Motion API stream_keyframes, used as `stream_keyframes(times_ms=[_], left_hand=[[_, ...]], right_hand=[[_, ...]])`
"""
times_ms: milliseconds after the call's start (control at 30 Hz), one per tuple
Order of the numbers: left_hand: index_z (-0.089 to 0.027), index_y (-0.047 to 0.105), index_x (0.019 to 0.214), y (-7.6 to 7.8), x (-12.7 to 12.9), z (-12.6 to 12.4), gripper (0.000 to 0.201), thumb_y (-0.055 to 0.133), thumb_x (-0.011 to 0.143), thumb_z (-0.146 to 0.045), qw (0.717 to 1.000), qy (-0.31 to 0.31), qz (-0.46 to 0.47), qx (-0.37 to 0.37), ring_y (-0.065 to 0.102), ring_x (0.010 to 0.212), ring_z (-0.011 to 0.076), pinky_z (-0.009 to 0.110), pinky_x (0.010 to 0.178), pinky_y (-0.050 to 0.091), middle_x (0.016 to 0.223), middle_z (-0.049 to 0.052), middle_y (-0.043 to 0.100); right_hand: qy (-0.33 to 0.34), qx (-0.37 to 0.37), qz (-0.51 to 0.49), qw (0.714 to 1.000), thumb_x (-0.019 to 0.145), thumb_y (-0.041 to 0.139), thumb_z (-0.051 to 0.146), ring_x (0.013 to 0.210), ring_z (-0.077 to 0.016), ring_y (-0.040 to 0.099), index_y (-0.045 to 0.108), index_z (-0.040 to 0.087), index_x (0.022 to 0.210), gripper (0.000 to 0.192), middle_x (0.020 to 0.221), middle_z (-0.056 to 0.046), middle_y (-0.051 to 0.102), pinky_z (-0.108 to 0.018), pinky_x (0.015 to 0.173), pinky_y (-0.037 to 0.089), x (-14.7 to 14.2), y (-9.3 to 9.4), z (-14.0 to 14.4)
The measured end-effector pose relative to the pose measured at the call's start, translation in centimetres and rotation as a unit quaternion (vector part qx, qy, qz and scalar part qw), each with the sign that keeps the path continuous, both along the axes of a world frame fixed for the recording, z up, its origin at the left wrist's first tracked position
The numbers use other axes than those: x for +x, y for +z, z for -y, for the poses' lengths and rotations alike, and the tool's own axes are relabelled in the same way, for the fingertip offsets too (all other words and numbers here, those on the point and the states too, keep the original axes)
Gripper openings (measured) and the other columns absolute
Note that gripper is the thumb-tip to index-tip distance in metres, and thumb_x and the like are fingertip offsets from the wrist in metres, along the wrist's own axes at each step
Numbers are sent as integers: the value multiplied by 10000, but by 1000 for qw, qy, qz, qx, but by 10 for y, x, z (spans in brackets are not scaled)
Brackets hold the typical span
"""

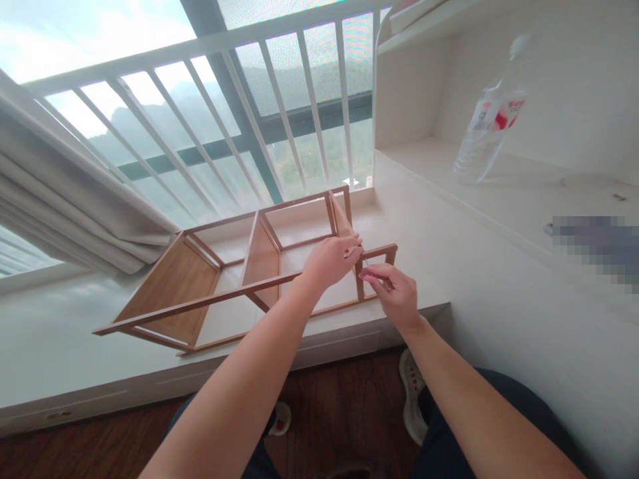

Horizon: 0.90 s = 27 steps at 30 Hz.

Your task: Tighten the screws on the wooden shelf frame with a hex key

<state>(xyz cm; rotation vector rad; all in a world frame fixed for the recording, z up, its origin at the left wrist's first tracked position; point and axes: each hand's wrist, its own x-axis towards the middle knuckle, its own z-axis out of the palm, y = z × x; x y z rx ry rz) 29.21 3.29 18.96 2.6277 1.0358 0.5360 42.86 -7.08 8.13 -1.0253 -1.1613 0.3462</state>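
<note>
A brown wooden shelf rack [264, 249] with several panels lies on its side on the white window ledge. My left hand [329, 259] is closed on the rack near its right end, its fingers at the joint of a panel and an upright. Just right of it, my right hand [397, 293] pinches a thin metal rod [366, 262] between thumb and fingers, against the same joint. The rod's far end is hidden by my left fingers, and its exact kind is too small to make out.
A clear plastic bottle [492, 120] stands on the white side shelf [529, 189], with a blurred dark object [594, 239] near it. A white railing [200, 46] runs before the window. Grey curtain [70, 186] hangs at left. Below is dark wood floor [344, 406].
</note>
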Motion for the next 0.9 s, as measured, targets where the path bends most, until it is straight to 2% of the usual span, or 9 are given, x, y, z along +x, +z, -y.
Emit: stream_keyframes(times_ms=[200, 300, 433, 567, 733, 900], left_hand=[[-296, 774, 1243, 0, 0, 0, 353, 537, 987, -354, 1000, -3, 6, 4, 739, 1088, 220, 329, 1005, 545, 1385, -28, 705], [-304, 771, 1248, 0, 0, 1, 354, 540, 989, -374, 1000, 3, 5, 5, 741, 1062, 218, 331, 993, 552, 1402, -37, 693], [-299, 766, 1258, 0, 0, 1, 362, 534, 994, -385, 1000, 4, 7, 12, 738, 1073, 215, 326, 1001, 548, 1405, -41, 691], [-305, 766, 1254, -1, 0, 1, 358, 530, 998, -387, 1000, 3, 5, 17, 743, 1056, 214, 325, 989, 553, 1396, -46, 697], [-308, 761, 1269, 1, 0, 2, 363, 530, 1002, -393, 1000, 4, -3, 13, 743, 1069, 219, 336, 1021, 549, 1426, -41, 675], [-324, 750, 1289, 2, 0, 4, 364, 538, 1001, -394, 1000, 15, -12, 16, 747, 1077, 221, 345, 1040, 549, 1416, -28, 685]], right_hand=[[-1, -8, -50, 999, 970, 686, 362, 771, -203, 788, 752, 239, 939, 143, 875, -37, 809, -341, 752, 656, -3, 7, 2], [34, -17, -139, 990, 983, 663, 395, 714, -205, 781, 719, 220, 904, 199, 823, -39, 799, -354, 698, 666, -11, 9, 0], [112, -19, -266, 957, 969, 661, 413, 695, -217, 779, 649, 230, 999, 187, 829, -34, 805, -389, 674, 666, -23, 10, -3], [180, -19, -354, 917, 911, 702, 397, 728, -207, 781, 600, 247, 1051, 229, 854, -39, 818, -359, 707, 641, -28, 13, -2], [218, -53, -407, 885, 854, 728, 401, 770, -209, 771, 578, 277, 1030, 263, 884, -31, 818, -369, 730, 623, -25, 15, 3], [264, -105, -447, 848, 810, 772, 372, 803, -210, 758, 601, 294, 991, 262, 905, -5, 801, -386, 746, 625, -25, 11, 4]])
